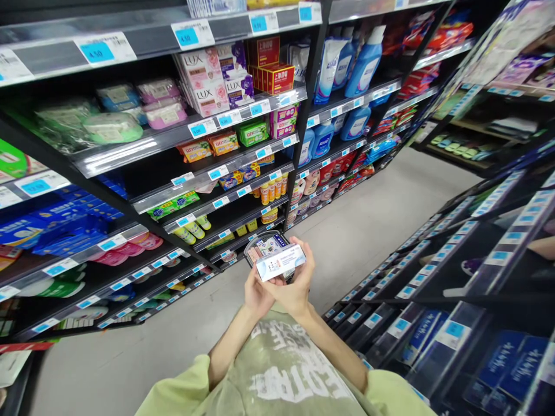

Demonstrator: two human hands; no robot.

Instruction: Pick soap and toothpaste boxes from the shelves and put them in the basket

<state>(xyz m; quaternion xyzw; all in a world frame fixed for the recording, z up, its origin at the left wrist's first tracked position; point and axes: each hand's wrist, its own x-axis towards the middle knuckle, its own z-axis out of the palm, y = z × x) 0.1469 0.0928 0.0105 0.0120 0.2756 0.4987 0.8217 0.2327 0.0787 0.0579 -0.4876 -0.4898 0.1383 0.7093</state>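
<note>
A small white box (281, 262) with blue print is held in front of my chest, its printed face turned up. My right hand (299, 283) wraps its fingers and thumb round the right end and underside of the box. At the lower left corner, my left hand (256, 293) grips the same box with its fingers partly hidden below it. Just beyond the box, lower down, a dark shopping basket (251, 249) shows its rim, with several packages (271, 244) inside. The box covers part of the basket.
Dark shelves line the left side, with LUX soap boxes (203, 86), orange soap packs (223, 143) and blue detergent bottles (366, 63). Another shelf (433, 271) with price tags stands close on my right. Between them runs the grey floor (381, 202) of the aisle.
</note>
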